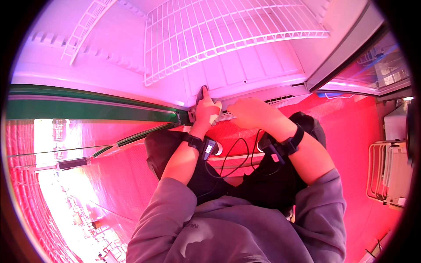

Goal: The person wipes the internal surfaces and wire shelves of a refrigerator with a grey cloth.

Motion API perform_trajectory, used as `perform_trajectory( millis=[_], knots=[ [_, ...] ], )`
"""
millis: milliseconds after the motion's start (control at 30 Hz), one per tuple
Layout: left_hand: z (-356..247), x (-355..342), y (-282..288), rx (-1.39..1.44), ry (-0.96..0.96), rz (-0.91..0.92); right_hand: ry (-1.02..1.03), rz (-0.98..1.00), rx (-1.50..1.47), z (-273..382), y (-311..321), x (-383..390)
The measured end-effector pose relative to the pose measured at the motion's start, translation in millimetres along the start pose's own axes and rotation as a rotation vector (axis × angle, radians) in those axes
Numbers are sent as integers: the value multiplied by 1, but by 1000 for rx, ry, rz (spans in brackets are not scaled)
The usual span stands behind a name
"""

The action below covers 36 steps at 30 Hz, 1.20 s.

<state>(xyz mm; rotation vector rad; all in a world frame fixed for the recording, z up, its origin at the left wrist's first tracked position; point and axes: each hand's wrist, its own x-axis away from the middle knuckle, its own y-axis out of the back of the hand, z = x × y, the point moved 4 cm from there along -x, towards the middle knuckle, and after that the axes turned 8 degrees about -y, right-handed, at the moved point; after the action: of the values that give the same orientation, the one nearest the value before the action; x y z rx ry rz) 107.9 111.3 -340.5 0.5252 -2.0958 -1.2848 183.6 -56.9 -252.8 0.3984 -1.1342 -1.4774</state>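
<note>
I squat before an open white display fridge (pixel 245 65). My left hand (pixel 207 111) is at the inner front edge of its floor, near the lower left corner. Its fingers are closed round a slim dark object (pixel 202 93) whose tip points into the cabinet; its kind cannot be made out. To the right, my right hand (pixel 251 113) is closed at the slotted vent strip (pixel 280 100) below the opening. The back of that hand hides whatever its fingers hold, if anything.
A white wire shelf (pixel 237 41) spans the cabinet above my hands. A smaller rack (pixel 87 30) leans at the left wall. The green-framed door (pixel 87 107) stands at left, a glass door (pixel 372 65) at right. Dark cables (pixel 241 162) hang between my knees over the red floor (pixel 351 175).
</note>
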Motion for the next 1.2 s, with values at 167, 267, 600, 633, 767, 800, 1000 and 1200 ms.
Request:
perform_trajectory(
  millis=[167,267,600,633,767,800,1000,1200],
  knots=[
    [17,-13,-1,-12,102,42,30,-33,-15,4,6,4],
    [16,-14,-1,79,83,-10,19,-46,-2,0,3,3],
    [41,-26,3,68,-83,-353,9,-21,-6,1,5,4],
    [46,-28,3,76,-102,-375,9,-17,-9,3,5,3],
    [47,-30,3,201,-151,-349,9,-11,-1,2,5,4],
    [41,-28,4,281,-155,-331,8,-14,-3,1,5,4],
    [31,-29,4,386,-270,-364,17,-15,-2,0,4,3],
    [31,-30,2,193,-243,-152,14,-4,16,1,1,0]
  ],
)
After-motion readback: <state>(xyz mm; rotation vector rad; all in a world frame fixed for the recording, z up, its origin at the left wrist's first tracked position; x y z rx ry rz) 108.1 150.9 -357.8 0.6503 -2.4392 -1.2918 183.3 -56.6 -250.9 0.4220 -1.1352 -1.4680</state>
